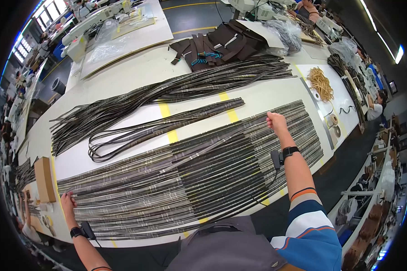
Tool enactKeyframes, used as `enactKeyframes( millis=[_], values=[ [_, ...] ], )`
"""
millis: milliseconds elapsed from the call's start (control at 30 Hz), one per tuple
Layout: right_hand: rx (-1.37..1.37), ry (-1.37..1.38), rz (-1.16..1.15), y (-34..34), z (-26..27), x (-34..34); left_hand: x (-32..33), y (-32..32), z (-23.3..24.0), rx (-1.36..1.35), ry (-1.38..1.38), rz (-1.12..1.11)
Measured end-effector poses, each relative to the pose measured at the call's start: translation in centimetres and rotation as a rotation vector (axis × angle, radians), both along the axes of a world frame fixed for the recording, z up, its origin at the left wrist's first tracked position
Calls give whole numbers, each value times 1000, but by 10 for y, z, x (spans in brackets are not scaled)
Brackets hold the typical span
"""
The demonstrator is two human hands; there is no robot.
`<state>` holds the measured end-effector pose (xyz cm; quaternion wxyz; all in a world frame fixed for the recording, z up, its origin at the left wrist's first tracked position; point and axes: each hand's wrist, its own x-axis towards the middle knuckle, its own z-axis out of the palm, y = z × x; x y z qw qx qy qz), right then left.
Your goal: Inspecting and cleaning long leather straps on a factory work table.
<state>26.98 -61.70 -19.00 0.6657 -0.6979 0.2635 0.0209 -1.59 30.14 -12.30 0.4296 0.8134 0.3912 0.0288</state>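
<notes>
Rows of long dark grey and brown strips (220, 179) lie side by side across the white worktable (132, 73). One strip (208, 149) crosses the rows at a slant, running between my two hands. My left hand (69, 201) is closed around its near-left end, at the left edge of the rows. Above the far-right part of the rows, my right hand (277, 122) is closed on the other end. The grips themselves are partly hidden by my fingers. A smaller looped bundle of strips (162, 127) lies just beyond the rows.
A thick bundle of strips (176, 86) lies farther back, beside dark fabric pieces (220, 45) with blue clips. Tan strips (320, 83), tape rolls (332, 120) and a metal ruler (320, 111) lie at right. A cardboard box (44, 179) stands left. Other people work nearby.
</notes>
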Motion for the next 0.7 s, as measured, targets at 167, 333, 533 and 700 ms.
enactKeyframes(
  millis=[167,333,533,700],
  values=[
    [-25,84,55,34,-35,53,52,28,-32,9,2,114],
    [-58,99,52,49,-67,97,103,50,-54,24,11,140],
    [-440,80,265,83,-81,112,124,17,-52,195,59,26],
    [-903,-193,851,142,-91,46,139,-163,-68,-164,59,-171]
  ],
)
